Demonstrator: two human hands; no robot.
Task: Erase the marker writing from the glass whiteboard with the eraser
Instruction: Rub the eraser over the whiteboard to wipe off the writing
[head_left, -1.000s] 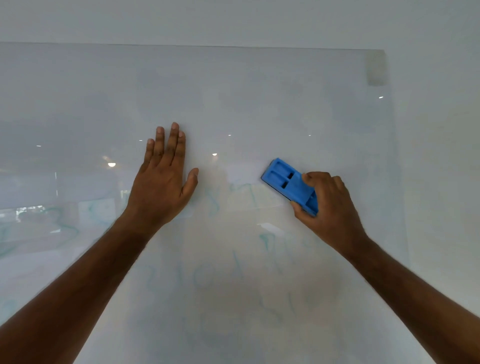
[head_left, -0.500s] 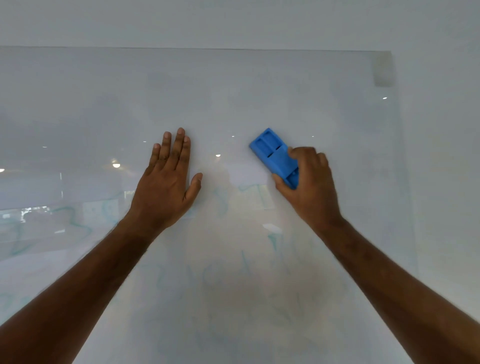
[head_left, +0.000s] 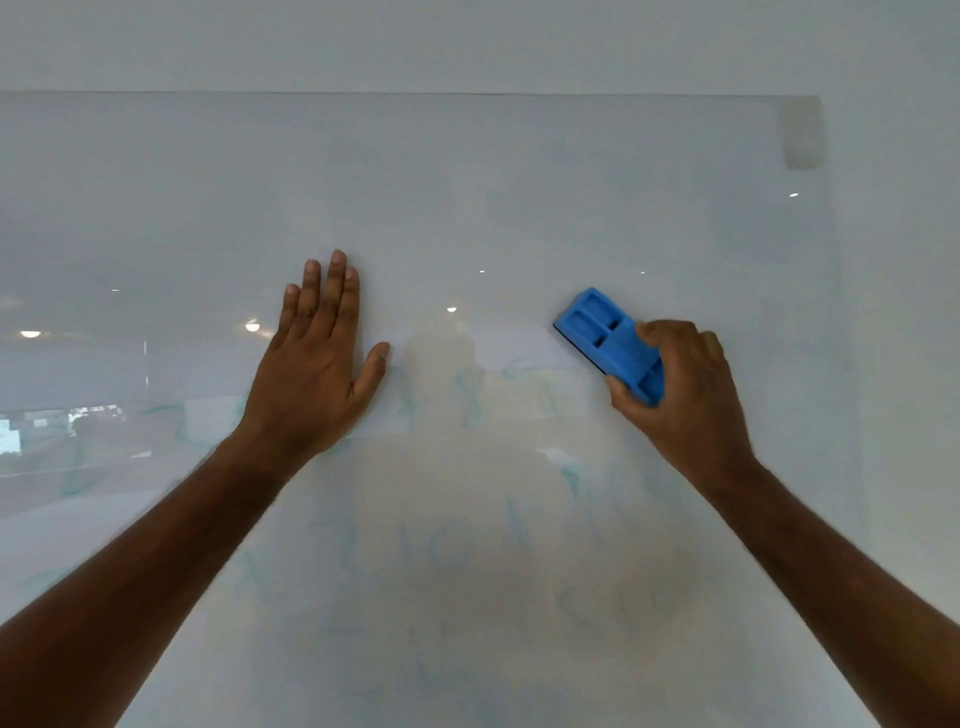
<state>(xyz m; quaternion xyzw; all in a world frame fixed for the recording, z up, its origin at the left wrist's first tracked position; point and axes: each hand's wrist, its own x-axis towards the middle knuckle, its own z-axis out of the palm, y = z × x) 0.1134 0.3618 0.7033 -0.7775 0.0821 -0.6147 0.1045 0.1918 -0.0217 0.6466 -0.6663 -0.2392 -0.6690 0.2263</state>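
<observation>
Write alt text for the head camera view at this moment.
A right hand grips a blue eraser against a glass whiteboard, beside faint teal marker writing. The left hand presses flat on the glass.

faint teal marker writing (head_left: 467, 556), glass whiteboard (head_left: 467, 182), illegible

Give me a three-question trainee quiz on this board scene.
1. True or false: the left hand lies flat on the board.
2. Which hand grips the eraser? A) left B) right
3. Fill in: the faint writing left on the board is mostly ___ the hands (above/below).

Key: 1 true; 2 B; 3 below.
</observation>
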